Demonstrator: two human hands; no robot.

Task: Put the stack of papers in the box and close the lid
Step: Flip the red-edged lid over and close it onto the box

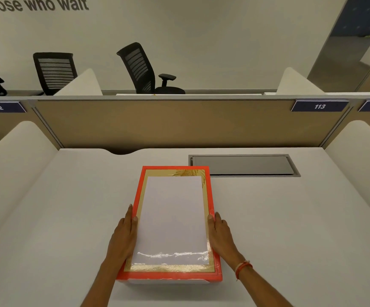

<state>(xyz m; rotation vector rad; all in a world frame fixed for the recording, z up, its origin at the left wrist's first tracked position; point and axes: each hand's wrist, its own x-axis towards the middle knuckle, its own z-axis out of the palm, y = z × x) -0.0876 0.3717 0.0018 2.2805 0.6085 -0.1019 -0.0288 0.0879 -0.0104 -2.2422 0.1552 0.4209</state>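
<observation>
An orange-red box lid (211,196) with a gold inner border and a clear window sits on top of the box, lengthwise in front of me on the desk. Through the window I see the white stack of papers (173,218) lying flat inside. A strip of the white box base (168,282) shows under the lid's near edge. My left hand (123,231) presses the lid's left side, thumb on the top rim. My right hand (220,233) holds the right side the same way.
The box rests on a white desk (290,229). A grey cable hatch (241,165) lies just behind the box to the right. A tan partition (179,122) closes the back, and white curved dividers (18,165) (361,156) stand at both sides. Black office chairs (139,67) stand beyond.
</observation>
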